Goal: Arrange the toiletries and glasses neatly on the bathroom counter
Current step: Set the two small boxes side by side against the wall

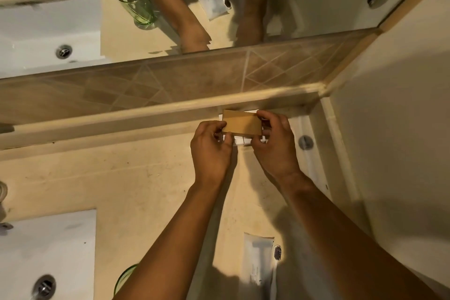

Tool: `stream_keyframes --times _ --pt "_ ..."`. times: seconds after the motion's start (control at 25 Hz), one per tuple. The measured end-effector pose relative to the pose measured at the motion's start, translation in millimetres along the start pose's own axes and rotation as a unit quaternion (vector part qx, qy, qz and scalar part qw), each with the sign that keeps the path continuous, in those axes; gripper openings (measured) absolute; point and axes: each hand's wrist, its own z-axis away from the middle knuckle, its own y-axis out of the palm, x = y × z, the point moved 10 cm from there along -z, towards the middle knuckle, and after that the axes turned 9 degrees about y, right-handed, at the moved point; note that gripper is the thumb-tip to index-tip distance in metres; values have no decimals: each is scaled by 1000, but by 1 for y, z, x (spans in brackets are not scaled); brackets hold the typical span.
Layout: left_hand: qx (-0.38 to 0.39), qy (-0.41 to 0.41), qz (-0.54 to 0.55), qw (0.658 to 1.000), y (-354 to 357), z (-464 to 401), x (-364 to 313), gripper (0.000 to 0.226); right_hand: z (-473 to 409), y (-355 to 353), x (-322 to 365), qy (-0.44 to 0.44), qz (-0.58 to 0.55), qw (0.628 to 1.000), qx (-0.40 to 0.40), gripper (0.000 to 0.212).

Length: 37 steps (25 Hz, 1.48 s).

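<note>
A small tan cardboard box (242, 123) sits at the back of the beige counter (146, 178), against the tiled backsplash, on top of white packets (239, 141). My left hand (210, 151) pinches its left end and my right hand (275, 143) pinches its right end. A white sachet (257, 258) and a toothbrush (277, 254) lie near the counter's front, between my forearms. Part of a green glass (124, 277) shows beside my left forearm; its reflection (136, 5) appears in the mirror.
A white sink (48, 251) with a metal drain (44, 286) is sunk into the counter at the left. The brown tiled backsplash (170, 85) and mirror run along the back. A wall (401, 129) closes the right side.
</note>
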Motion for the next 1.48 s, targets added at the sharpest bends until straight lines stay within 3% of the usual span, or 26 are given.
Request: stream_keyframes --times 0.52,0.76,1.08,1.32,1.48 --pt "-1 -18 6 1000 9 -2 11 29 -16 6 6 3 34 999 20 55" --pt "-5 -21 14 1000 10 -1 13 14 -16 6 8 -2 46 999 18 57" --pt "22 -2 8 1000 11 5 15 32 -6 1 4 -6 44 999 11 63" --pt "21 25 -3 999 -6 62 3 24 50 -26 -13 18 30 999 -10 50" --pt "71 -11 0 997 -10 130 12 18 113 -38 -47 60 40 997 10 46"
